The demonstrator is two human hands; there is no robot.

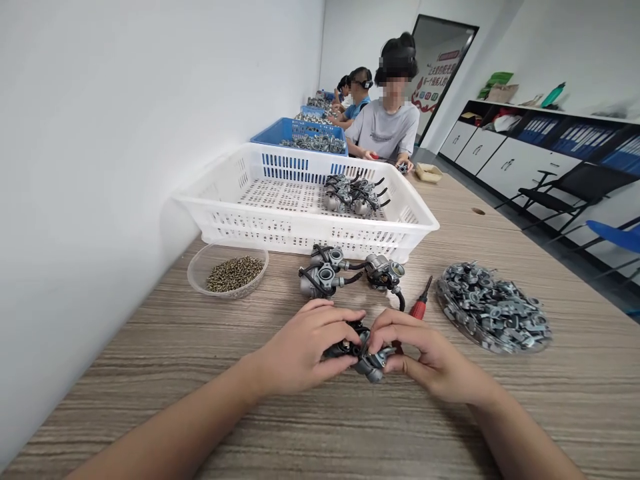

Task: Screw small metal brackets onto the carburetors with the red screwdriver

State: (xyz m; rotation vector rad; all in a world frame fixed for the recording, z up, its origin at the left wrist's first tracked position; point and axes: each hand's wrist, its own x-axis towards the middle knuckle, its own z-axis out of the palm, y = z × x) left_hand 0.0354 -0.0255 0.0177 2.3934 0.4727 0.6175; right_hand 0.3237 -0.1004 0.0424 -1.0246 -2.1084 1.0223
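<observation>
A small metal carburetor (pixel 371 363) with black parts is held low over the wooden table between both hands. My left hand (pixel 313 343) wraps its fingers round the black side of it. From the other side my right hand (pixel 417 350) grips the carburetor with thumb and fingers bent, partly covering it. Just beyond the hands are more carburetors with black hoses, one pair (pixel 323 277) to the left and a single carburetor (pixel 384 272) to the right. A red-handled screwdriver (pixel 419 308) lies behind my right hand, its handle partly hidden.
A white perforated crate (pixel 300 230) holding several carburetors (pixel 355 193) stands across the table. Left sits a clear bowl of small brass-coloured screws (pixel 235 273); right, a clear tray of metal parts (pixel 495 307). A person (pixel 385 123) works beyond the crate, near a blue crate (pixel 270 133).
</observation>
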